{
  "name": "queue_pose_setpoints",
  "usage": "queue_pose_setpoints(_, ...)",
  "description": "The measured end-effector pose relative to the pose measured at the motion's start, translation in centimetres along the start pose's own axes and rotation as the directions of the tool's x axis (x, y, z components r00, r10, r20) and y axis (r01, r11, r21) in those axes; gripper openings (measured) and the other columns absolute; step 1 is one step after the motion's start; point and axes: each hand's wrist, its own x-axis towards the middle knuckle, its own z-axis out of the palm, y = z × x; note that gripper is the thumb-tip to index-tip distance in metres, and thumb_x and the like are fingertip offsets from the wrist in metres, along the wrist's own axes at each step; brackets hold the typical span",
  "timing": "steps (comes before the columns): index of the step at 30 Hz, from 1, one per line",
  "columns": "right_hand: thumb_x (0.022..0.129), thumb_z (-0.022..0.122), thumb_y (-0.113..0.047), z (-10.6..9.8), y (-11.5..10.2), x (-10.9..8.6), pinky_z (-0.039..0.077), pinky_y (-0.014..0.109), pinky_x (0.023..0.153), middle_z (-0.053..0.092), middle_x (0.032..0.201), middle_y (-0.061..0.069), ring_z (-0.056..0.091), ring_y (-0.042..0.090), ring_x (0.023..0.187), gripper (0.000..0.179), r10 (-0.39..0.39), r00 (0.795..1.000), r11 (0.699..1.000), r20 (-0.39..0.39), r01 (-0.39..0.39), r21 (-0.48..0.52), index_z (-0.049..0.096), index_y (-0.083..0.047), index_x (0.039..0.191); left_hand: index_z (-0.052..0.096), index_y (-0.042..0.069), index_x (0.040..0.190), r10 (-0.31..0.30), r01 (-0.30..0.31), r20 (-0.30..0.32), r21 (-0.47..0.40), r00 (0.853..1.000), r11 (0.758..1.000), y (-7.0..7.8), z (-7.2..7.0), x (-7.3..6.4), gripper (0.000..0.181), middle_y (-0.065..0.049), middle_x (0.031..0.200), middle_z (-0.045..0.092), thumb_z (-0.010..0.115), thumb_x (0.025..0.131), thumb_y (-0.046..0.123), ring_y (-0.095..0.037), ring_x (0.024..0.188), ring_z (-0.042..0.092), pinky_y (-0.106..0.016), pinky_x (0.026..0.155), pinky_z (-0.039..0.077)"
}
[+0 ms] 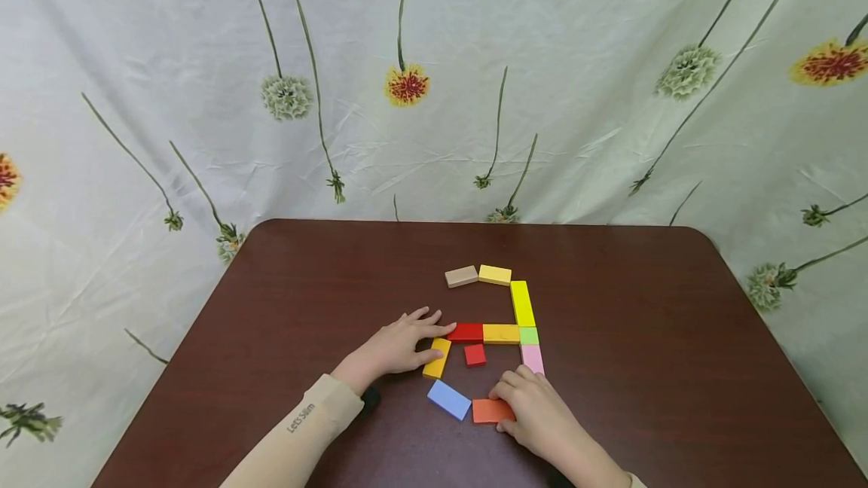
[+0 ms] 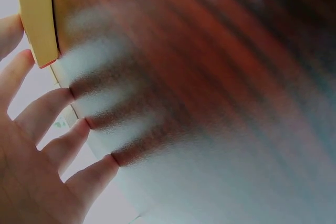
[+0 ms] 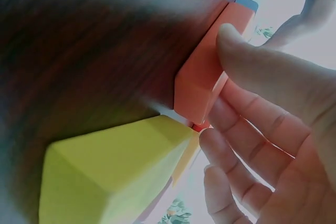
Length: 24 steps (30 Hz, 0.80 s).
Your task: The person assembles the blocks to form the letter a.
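Observation:
My left hand lies with fingers spread on the table; its thumb touches an amber block and its index fingertip reaches the end of a red block. In the left wrist view that amber block stands beside the thumb and index finger. My right hand pinches an orange block between thumb and fingers. A blue block lies just left of it. In the right wrist view a yellow-green block sits near the orange block; from the head it is hidden under the right hand.
A small red block lies inside the outline. An amber block, a green one, a pink one and a long yellow one adjoin. Farther back are a pale yellow block and a tan one.

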Motion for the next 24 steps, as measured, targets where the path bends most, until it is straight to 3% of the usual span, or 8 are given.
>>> queue_pose_setpoints(7, 0.066, 0.090, -0.021, 0.0, 0.1, 0.0, 0.040, 0.026, 0.066, 0.063, 0.085, -0.007, 0.044, 0.010, 0.080, 0.031, -0.018, 1.000, 1.000, -0.021, 0.018, 0.003, 0.072, -0.015, 0.090, 0.051, 0.029, 0.144, -0.003, 0.003, 0.002, -0.003, 1.000, 1.000, 0.1, -0.1, 0.0, 0.053, -0.009, 0.155, 0.041, 0.065, 0.093, 0.035, -0.036, 0.147, 0.029, -0.059, 0.115, 0.030)
queue_pose_setpoints(13, 0.072, 0.087, -0.033, -0.5, 0.4, 0.3, 0.047, 0.030, 0.074, 0.066, 0.093, -0.005, 0.048, 0.011, 0.085, 0.037, 0.004, 1.000, 0.998, 0.012, -0.005, 0.064, 0.073, -0.013, 0.101, 0.051, 0.029, 0.144, -0.001, 0.001, 0.002, -0.006, 1.000, 1.000, 0.0, 0.0, 0.0, 0.054, -0.009, 0.155, 0.042, 0.065, 0.093, 0.036, -0.036, 0.147, 0.029, -0.059, 0.115, 0.030)
queue_pose_setpoints(20, 0.078, 0.083, -0.019, -2.2, 2.1, 2.7, 0.050, 0.034, 0.076, 0.071, 0.100, 0.000, 0.052, 0.014, 0.086, 0.028, 0.059, 0.997, 0.994, 0.041, -0.063, 0.087, 0.075, -0.011, 0.104, 0.051, 0.029, 0.145, -0.003, 0.004, 0.005, -0.007, 1.000, 1.000, 0.0, 0.0, 0.0, 0.054, -0.009, 0.155, 0.041, 0.065, 0.093, 0.035, -0.036, 0.148, 0.029, -0.059, 0.115, 0.030)
queue_pose_setpoints(24, 0.078, 0.083, -0.016, -2.4, 2.8, 4.4, 0.053, 0.032, 0.076, 0.071, 0.099, 0.002, 0.054, 0.015, 0.086, 0.025, 0.026, 0.999, 0.998, 0.027, -0.027, 0.051, 0.076, -0.011, 0.101, 0.051, 0.029, 0.144, -0.005, 0.005, 0.005, -0.013, 1.000, 1.000, 0.1, 0.0, 0.0, 0.054, -0.009, 0.155, 0.041, 0.066, 0.093, 0.035, -0.036, 0.148, 0.028, -0.060, 0.115, 0.030)
